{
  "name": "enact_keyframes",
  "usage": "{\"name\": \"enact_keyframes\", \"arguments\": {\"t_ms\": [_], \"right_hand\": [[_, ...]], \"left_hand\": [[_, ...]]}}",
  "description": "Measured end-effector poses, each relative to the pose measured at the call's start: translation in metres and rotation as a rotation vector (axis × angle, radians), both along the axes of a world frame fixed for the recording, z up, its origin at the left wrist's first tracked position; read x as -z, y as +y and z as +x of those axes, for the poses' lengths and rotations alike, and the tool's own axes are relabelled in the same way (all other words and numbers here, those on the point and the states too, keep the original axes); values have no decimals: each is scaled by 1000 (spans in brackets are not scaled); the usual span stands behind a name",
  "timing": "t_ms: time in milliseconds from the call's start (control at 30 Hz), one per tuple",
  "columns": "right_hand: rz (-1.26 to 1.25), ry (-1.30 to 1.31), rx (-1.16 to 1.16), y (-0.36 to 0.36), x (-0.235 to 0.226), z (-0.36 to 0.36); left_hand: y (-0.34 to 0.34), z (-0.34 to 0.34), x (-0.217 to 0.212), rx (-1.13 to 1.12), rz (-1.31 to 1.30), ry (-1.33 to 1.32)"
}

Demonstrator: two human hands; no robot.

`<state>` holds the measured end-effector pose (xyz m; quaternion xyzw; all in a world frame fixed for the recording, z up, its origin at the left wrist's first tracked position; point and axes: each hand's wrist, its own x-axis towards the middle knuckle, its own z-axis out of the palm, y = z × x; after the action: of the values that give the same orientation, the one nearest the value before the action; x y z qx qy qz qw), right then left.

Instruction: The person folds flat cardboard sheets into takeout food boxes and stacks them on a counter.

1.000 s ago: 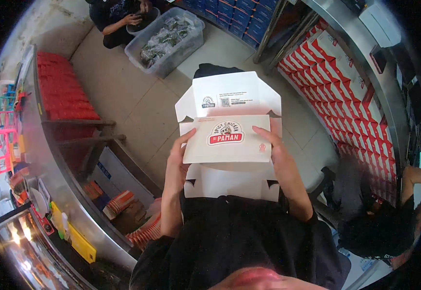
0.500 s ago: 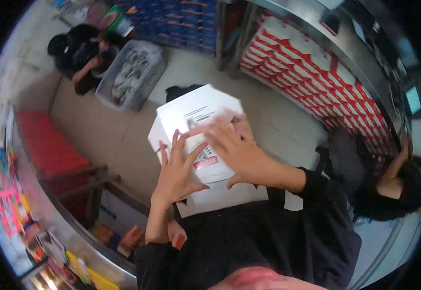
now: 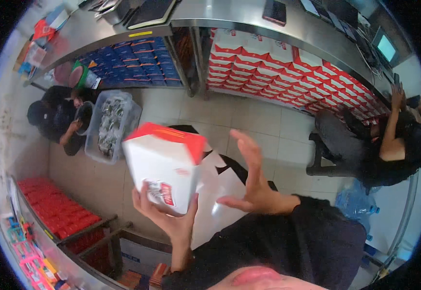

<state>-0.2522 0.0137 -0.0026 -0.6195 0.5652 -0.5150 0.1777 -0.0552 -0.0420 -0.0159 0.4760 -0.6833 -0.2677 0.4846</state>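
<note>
One red-and-white box (image 3: 164, 162) up front, and that's two hands at work: one left hand (image 3: 172, 217) on it, one right hand (image 3: 251, 181) just off to its right! Left of that box we've got one clear tub (image 3: 134, 112) and one capped co-worker (image 3: 58, 118), with one dark phone (image 3: 274, 12) beyond it and one lit screen (image 3: 387, 48) beyond and right. Also beyond it, red-and-white cartons (image 3: 273, 72) and blue cartons (image 3: 138, 60), many of each, too crowded for an exact tally!
</note>
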Motion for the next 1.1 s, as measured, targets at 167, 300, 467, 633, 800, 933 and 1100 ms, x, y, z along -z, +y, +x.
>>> {"name": "enact_keyframes", "arguments": {"t_ms": [167,300,467,633,800,933,1100], "right_hand": [[169,-807,49,5,64,1],[214,-1235,538,-4,102,-89],[-30,-1147,643,-48,166,-241],[-194,-1434,706,-126,188,-378],[-437,-1599,686,-135,191,-455],[-258,-1309,891,-130,189,-384],[729,-804,-159,-54,101,-138]], "left_hand": [[10,-78,8,248,-54,-222],[20,-99,20,335,140,-402],[42,-88,54,279,195,-486],[52,-74,60,279,403,-402],[59,-70,52,341,795,-73],[66,-58,47,357,863,-61],[76,-44,62,355,905,56]]}}
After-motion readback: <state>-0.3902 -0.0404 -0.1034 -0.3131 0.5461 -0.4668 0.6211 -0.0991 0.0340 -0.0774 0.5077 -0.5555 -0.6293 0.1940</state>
